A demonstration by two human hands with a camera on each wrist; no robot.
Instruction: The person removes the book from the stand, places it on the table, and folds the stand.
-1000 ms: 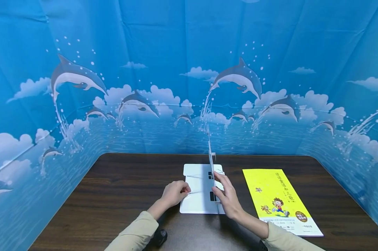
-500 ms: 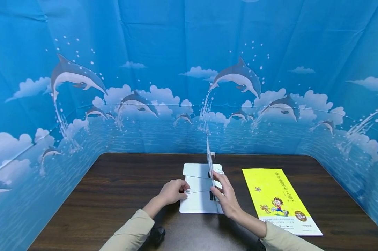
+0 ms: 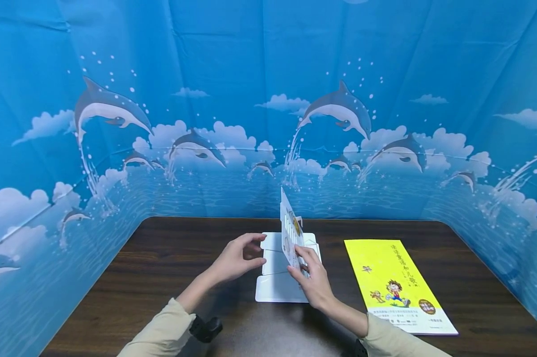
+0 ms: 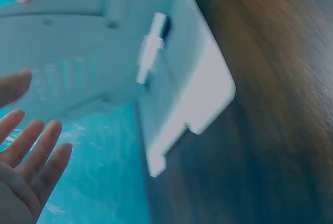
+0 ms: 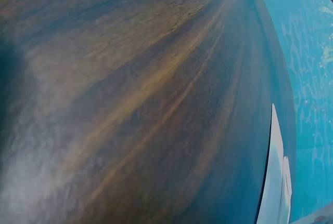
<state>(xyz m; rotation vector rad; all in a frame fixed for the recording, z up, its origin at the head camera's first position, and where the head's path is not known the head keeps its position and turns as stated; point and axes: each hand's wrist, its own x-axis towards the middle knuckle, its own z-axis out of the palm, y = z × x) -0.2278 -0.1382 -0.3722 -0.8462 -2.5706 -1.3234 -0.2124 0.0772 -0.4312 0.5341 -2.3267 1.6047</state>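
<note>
A white folding book stand lies near the middle of the table, its flat base (image 3: 277,288) on the wood. Its slotted, printed panel (image 3: 289,232) stands raised from the base and leans leftward. My right hand (image 3: 315,281) holds the panel's near edge between thumb and fingers. To the left of the base is my left hand (image 3: 233,260), thumb and fingers spread apart around nothing. In the left wrist view, the fingers of this hand (image 4: 31,167) extend below the panel's underside (image 4: 67,42), and a small white hinge piece (image 4: 151,50) joins panel and base.
A yellow book (image 3: 397,282) with a cartoon child on its cover lies to the right on the dark wooden table (image 3: 170,258). Behind the table's far edge hangs a blue dolphin-print curtain (image 3: 232,188). A black wrist camera (image 3: 208,328) sits at the left sleeve.
The raised panel has swung to the left with my right hand, so its printed side shows. My left hand has drawn back from the base, leftward, and its fingers have spread.
</note>
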